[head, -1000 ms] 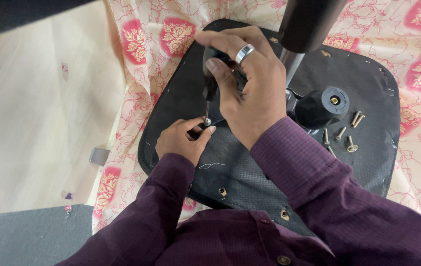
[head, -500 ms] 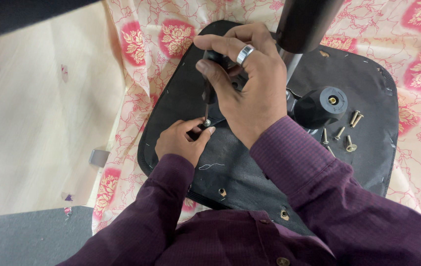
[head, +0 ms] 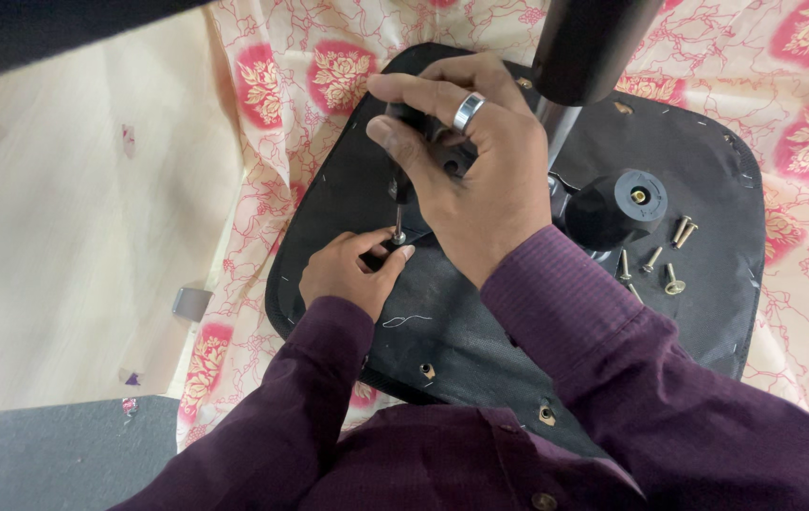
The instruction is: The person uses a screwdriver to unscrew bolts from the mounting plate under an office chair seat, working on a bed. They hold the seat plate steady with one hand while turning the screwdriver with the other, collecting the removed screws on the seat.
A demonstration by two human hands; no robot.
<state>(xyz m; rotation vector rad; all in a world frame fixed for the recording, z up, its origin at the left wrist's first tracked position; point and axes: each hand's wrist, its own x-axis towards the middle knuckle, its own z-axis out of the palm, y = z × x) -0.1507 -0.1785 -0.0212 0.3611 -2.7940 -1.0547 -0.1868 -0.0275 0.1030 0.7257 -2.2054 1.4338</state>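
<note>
Right hand (head: 480,189) is gripping a stiff screwdriver (head: 402,180) handle; left hand (head: 347,270) is pinching the small, slippery screw (head: 398,237) on the seat base (head: 480,331).

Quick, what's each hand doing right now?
Left hand: closed, pinching the screw.
Right hand: closed around the screwdriver.

Floral sheet (head: 328,66) (pink/cream), pale floor (head: 73,237)

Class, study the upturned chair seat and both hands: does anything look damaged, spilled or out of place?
Mostly orderly. Loose bolts lie scattered on the black seat underside beside the knob. The right hand grips a screwdriver; the left hand steadies its tip.
</note>
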